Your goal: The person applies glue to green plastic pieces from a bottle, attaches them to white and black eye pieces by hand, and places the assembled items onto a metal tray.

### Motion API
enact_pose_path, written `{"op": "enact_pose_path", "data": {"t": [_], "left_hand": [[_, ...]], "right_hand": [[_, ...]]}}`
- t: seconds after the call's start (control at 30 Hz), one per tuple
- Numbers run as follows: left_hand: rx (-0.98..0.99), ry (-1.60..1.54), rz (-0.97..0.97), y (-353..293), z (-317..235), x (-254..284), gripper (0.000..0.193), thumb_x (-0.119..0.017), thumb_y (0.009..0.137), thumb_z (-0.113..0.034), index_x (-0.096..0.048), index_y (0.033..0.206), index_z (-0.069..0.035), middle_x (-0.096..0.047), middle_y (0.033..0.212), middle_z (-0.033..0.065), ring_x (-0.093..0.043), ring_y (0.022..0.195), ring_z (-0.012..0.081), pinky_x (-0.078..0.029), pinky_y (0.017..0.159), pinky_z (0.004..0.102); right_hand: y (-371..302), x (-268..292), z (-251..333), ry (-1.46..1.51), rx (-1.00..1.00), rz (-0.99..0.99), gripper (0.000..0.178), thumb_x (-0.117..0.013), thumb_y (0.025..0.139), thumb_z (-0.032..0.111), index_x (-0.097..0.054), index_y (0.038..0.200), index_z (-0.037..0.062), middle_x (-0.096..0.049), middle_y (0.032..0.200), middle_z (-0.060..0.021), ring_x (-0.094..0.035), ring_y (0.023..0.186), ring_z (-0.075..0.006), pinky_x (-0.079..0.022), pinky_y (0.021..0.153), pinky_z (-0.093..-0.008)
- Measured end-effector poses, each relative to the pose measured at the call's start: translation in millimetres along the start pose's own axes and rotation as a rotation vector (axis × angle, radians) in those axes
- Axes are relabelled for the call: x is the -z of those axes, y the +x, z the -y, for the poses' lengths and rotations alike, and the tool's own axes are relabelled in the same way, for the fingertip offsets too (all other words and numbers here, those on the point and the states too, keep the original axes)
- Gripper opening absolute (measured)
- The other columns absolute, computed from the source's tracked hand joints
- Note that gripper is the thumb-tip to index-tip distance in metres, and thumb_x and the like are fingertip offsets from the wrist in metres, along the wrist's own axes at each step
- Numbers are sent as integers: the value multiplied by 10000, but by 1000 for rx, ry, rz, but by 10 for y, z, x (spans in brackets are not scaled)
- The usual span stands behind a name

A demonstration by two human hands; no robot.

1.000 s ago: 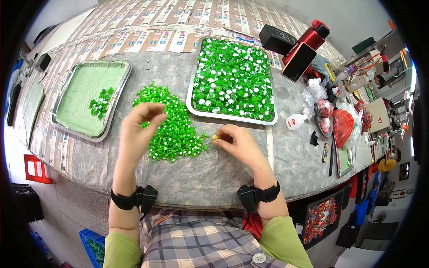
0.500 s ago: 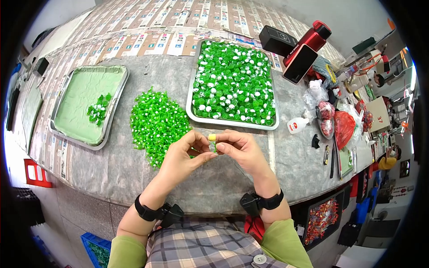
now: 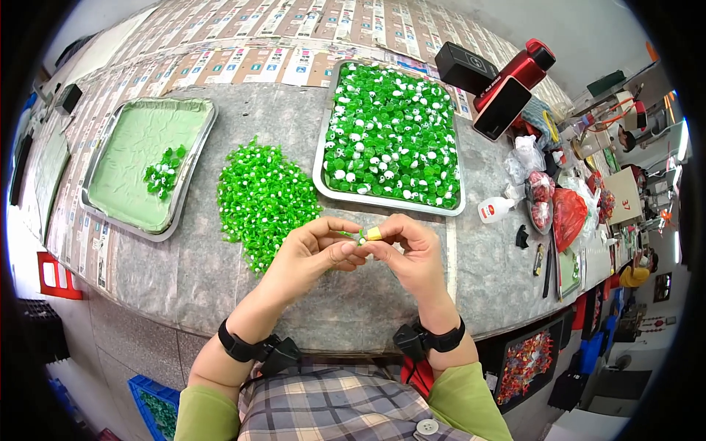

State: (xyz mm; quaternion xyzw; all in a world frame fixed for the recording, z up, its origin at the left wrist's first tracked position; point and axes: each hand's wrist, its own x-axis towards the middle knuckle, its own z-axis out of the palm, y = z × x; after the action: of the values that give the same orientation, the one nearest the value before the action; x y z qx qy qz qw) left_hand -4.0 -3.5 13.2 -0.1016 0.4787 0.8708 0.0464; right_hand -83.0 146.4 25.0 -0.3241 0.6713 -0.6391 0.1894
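My left hand point(image 3: 310, 251) and my right hand point(image 3: 413, 256) meet above the near middle of the table, fingertips almost touching. Between them is a small green-and-white plastic piece point(image 3: 360, 238), pinched by thumb and fingers and mostly hidden. A yellow wrap point(image 3: 373, 234) sits at the tip of my right index finger. Just beyond my left hand spreads a loose heap of small green pieces with white bits point(image 3: 268, 192). Farther off and to the right stands a metal tray point(image 3: 390, 206) filled with green and white eye-like pieces.
At left, a shallow tray lined in pale green point(image 3: 136, 173) holds a small cluster of green and white pieces point(image 3: 163, 173). Toward the right lie a white glue bottle point(image 3: 496, 209), a phone point(image 3: 501, 109), a red flask point(image 3: 521, 70), a black box point(image 3: 465, 66) and a red bag point(image 3: 568, 217).
The yellow-wrapped fingertip has shifted right and tilted, and both hands have turned slightly around the small piece. The table's contents appear slightly displaced as the view moved.
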Motion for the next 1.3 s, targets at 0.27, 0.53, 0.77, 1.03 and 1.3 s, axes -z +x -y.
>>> {"op": "enact_pose_path", "data": {"t": [0.27, 0.53, 0.77, 1.03, 1.3], "left_hand": [[3, -212, -68, 14, 67, 83, 133, -553, 794, -123, -539, 888, -30, -593, 821, 80, -585, 731, 142, -496, 648, 251], [-34, -237, -61, 17, 70, 83, 141, -546, 798, -122, -550, 905, -30, -589, 808, 62, -573, 744, 133, -495, 658, 264], [-38, -226, -59, -9, 47, 75, 177, -546, 797, -119, -554, 947, -25, -586, 815, 51, -564, 745, 123, -488, 676, 262], [-41, -251, -66, -24, 69, 141, 140, -566, 781, -104, -554, 901, -34, -591, 808, 55, -570, 731, 123, -491, 667, 260], [-31, -387, -6, 6, 81, 158, 102, -570, 774, -87, -554, 860, -35, -579, 740, 48, -575, 674, 122, -501, 623, 258]], "right_hand": [[74, 147, 121, -492, 394, -237, 78, -645, 692, 64, -590, 680, 9, -535, 650, -42, -479, 534, -103, -362, 457, -207], [-256, 1580, -92, -465, 220, -1151, 337, -630, 736, 161, -501, 998, -8, -531, 879, -41, -479, 769, -113, -384, 693, -235], [-350, 1884, -714, -582, -340, -727, 429, -667, 687, 171, -494, 1023, -30, -567, 916, -86, -527, 838, -143, -396, 764, -271], [31, 707, 363, -76, 106, -669, 389, -615, 759, 206, -449, 1038, -9, -549, 913, -58, -529, 807, -110, -423, 673, -219], [8, 154, 428, -7, 394, -559, 425, -732, 638, 262, -493, 879, 7, -504, 791, -8, -479, 712, -66, -374, 610, -183]]}}
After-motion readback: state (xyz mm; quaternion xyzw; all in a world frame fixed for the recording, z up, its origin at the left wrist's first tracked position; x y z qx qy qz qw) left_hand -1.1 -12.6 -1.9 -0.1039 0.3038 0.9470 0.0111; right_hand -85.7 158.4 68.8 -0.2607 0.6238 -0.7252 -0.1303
